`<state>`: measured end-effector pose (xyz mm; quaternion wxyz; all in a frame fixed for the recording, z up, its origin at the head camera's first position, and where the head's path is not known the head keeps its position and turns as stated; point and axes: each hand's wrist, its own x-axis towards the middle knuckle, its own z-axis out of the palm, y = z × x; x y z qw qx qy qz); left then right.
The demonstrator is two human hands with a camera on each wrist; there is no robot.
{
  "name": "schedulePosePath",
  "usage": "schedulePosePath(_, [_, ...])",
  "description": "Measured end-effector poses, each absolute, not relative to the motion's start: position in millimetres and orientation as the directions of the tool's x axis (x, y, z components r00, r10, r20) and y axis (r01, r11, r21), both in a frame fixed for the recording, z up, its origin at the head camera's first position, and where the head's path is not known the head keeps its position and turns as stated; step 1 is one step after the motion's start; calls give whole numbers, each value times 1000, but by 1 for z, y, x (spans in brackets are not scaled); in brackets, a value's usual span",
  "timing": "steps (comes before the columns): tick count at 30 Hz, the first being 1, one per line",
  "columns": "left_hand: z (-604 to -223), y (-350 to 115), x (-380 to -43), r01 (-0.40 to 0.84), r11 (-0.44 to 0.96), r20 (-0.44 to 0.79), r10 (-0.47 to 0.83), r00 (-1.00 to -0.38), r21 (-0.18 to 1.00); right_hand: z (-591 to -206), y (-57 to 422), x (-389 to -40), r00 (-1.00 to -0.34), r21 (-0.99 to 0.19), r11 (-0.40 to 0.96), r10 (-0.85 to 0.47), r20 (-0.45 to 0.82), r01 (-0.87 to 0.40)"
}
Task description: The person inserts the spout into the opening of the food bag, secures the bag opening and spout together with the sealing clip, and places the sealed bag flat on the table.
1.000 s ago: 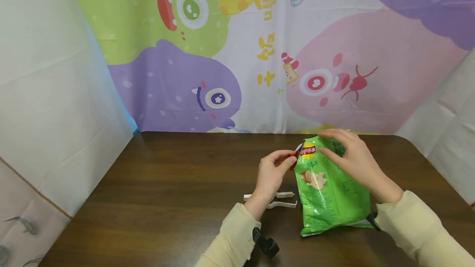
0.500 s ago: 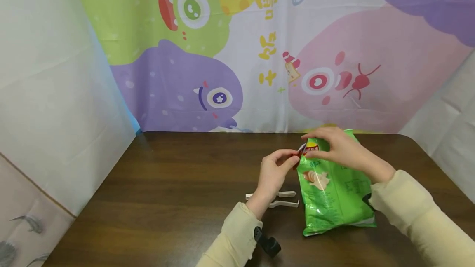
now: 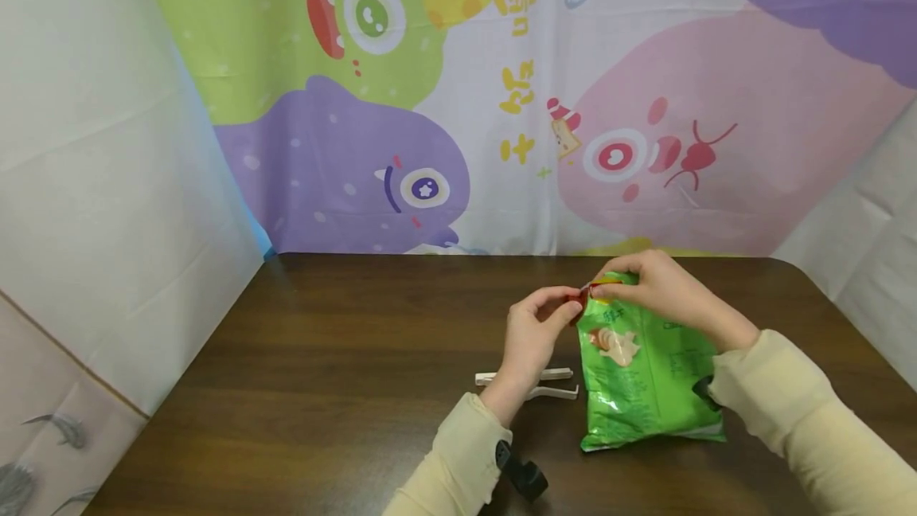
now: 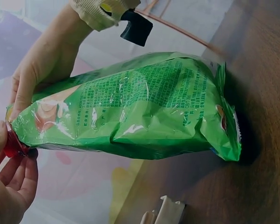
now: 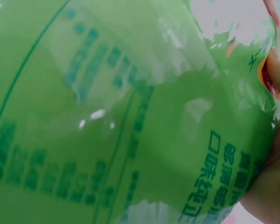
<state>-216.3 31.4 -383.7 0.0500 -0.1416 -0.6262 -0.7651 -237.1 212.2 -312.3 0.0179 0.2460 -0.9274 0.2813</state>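
A green chip bag (image 3: 648,373) stands upright on the table, leaning slightly. My left hand (image 3: 528,333) pinches the red top corner (image 4: 14,142) of the bag between thumb and fingers. On the other side, my right hand (image 3: 666,293) grips the top edge beside the yellow and red logo, thumb in front and fingers behind. The two hands are close together at that corner. In the right wrist view the printed bag (image 5: 107,116) fills most of the picture. Behind my left wrist lies a white bag clip (image 3: 552,385), its two arms spread apart and partly hidden.
The brown wooden table (image 3: 322,388) extends to the left of the hands. A cartoon-printed curtain (image 3: 501,102) hangs along its back edge, and pale cloth (image 3: 93,142) stands at the left. A black wrist camera mount (image 3: 523,476) hangs under the left sleeve.
My right hand has moved left along the bag's top and now grips its edge near the logo, where before it was spread loosely. The left hand keeps pinching the corner, almost still.
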Motion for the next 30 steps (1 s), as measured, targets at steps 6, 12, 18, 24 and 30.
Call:
schedulePosePath(6, [-387, 32, -218, 266, -211, 293, 111, -950, 941, -314, 211, -235, -852, -498, 695, -463, 242, -519])
schedulePosePath(12, [-389, 29, -219, 258, -208, 290, 141, -947, 943, -315, 209, -235, -845, -509, 678, -466, 261, -531])
schedulePosePath(18, [-391, 24, -220, 315, -120, 329, 120, -937, 941, -313, 212, -233, -862, -500, 703, -430, 268, -505])
schedulePosePath(24, [-398, 12, -221, 314, 59, 304, 141, -942, 947, -314, 214, -233, -852, -487, 700, -441, 282, -523])
schedulePosePath(30, [-400, -13, -220, 420, 422, 278, 358, -891, 803, -313, 214, -235, -852, -473, 709, -455, 261, -523])
